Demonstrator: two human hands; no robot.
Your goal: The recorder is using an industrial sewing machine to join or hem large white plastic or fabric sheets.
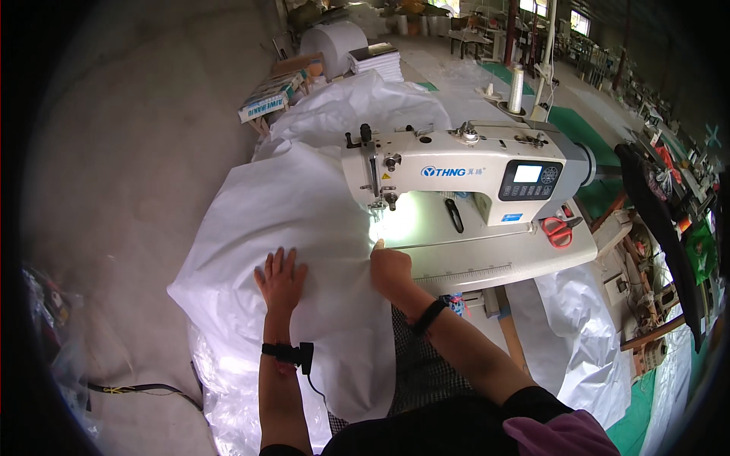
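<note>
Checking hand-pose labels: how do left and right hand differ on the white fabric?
The left hand lies flat with fingers spread, out on the open white fabric, while the right hand is curled, fingers tucked. The right hand sits at the fabric's edge close to the sewing machine needle; the left hand is farther from it. Both rest on the fabric, and each wrist wears a dark band.

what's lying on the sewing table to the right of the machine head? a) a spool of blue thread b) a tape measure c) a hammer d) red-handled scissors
d: a pair of red-handled scissors lies on the sewing table, just right of the white sewing machine; none of the other items shows there.
</note>
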